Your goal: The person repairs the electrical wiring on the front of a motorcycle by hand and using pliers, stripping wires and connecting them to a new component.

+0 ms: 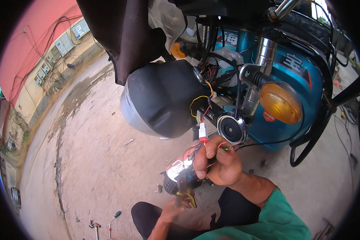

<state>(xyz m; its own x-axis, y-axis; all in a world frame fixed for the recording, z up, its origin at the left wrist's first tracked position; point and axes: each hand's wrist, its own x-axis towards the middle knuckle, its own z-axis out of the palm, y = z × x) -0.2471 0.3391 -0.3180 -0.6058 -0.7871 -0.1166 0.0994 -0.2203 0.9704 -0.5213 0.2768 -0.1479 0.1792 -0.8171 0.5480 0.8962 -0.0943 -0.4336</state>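
My right hand (222, 168) is closed around thin coloured wires (223, 146) just below a white-and-red connector (203, 132), which hangs from yellow and red wires. My left hand (174, 210), low in the middle, grips a yellow-handled tool (189, 197), apparently pliers; its metal end is blurred. Behind my hands is the vehicle's front mudguard (180, 168) over a tyre (170, 185). A round black horn with a chrome rim (231, 130) sits just above my right hand. The dark headlamp housing (160, 100) hangs at its upper left, beside a tangle of wires (218, 74).
A teal vehicle body (292, 100) with an amber indicator (280, 102) and black tube frame (322, 128) fills the upper right. A screwdriver (115, 216) and other tools lie on concrete (88, 152). At left stands a pink wall (28, 28) with meter boxes.
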